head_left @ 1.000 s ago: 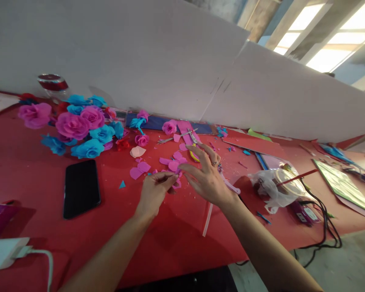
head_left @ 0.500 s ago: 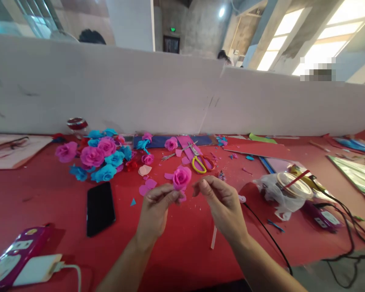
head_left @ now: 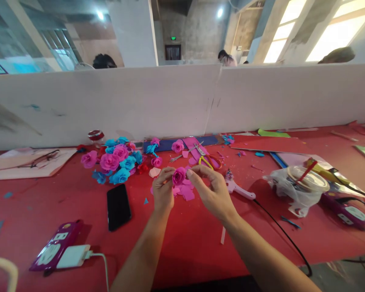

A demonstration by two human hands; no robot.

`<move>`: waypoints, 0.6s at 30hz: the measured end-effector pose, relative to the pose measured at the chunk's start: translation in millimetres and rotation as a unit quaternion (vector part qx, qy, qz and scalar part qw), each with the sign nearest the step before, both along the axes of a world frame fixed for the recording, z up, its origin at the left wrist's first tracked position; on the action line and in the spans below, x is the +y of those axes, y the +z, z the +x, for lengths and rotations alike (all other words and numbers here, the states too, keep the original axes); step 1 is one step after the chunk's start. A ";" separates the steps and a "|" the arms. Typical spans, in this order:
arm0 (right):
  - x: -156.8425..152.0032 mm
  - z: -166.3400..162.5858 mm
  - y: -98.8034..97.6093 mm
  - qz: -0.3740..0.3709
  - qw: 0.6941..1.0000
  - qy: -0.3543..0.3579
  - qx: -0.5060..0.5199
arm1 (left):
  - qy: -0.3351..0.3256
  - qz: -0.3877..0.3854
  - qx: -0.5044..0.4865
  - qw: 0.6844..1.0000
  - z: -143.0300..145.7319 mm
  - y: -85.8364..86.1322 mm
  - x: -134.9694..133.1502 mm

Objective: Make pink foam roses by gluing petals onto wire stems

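Observation:
My left hand (head_left: 163, 190) and my right hand (head_left: 211, 190) pinch one small pink paper rose (head_left: 179, 176) between their fingertips, just above the red table (head_left: 185, 243). Loose pink paper petals (head_left: 185, 192) lie on the table right under the rose. A cluster of finished pink and blue paper roses (head_left: 114, 163) sits to the left, beyond my left hand. Yellow-handled scissors (head_left: 207, 159) lie just behind my right hand.
A black phone (head_left: 118, 206) lies left of my left arm. A glue gun (head_left: 240, 190) with a black cord sits right of my right hand, and a plastic bag with a bowl (head_left: 301, 185) lies farther right. A purple power strip (head_left: 53, 246) sits near left. A white partition (head_left: 182, 101) backs the table.
The view tilted upward, showing the room behind the partition. My left hand lifted the pink rose off the table, and my right hand closed in until both pinch it.

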State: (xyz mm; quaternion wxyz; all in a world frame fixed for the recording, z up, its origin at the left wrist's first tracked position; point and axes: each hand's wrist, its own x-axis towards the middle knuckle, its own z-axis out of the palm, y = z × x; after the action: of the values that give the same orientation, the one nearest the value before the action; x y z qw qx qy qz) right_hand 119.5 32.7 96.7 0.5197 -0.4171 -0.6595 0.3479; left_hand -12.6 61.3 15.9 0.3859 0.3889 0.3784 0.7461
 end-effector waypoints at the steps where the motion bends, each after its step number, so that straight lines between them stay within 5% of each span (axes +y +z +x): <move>1: 1.9 -2.8 -1.4 0.012 1.000 -0.007 -0.018 | -0.005 -0.005 -0.004 1.000 -0.7 -3.4 2.5; 9: 21.5 -6.5 -20.5 0.036 0.999 -0.024 -0.029 | -0.001 -0.055 -0.043 0.998 -3.3 -23.8 14.3; 18: 57.5 -5.5 -88.3 0.183 0.976 -0.025 -0.118 | -0.049 -0.070 -0.170 0.982 -4.1 -18.8 9.0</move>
State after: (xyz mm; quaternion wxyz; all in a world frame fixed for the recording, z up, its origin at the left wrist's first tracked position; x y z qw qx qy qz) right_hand 114.0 90.1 8.3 0.5140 -0.3695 -0.7581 0.1570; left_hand -16.7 70.3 -3.0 0.5068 0.2460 0.3395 0.7532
